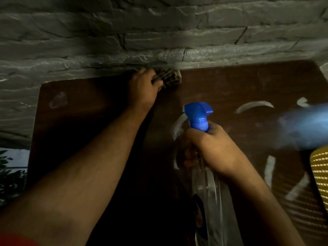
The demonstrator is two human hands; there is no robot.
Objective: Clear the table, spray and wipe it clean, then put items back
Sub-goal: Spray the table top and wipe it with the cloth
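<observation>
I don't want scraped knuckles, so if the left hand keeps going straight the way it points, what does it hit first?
Probably the stone wall. The left hand grips the cloth at the table far edge, apparently right against the wall; depth is unclear.

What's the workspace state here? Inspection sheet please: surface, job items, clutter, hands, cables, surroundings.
Surface: dark brown table, pale streaks and smears on its right half, one faint smudge near the far left corner.
Job items: cloth at the far edge by the wall; clear spray bottle with blue trigger head, held above the table.
Clutter: yellow woven object at the right edge, cut off by the frame; a blurred blue patch above it, cannot tell what.
Hands: left hand holds the cloth on the table; right hand grips the bottle's neck.
Cables: nothing seen.
Surroundings: grey stone wall behind the table; dark foliage at lower left.
</observation>
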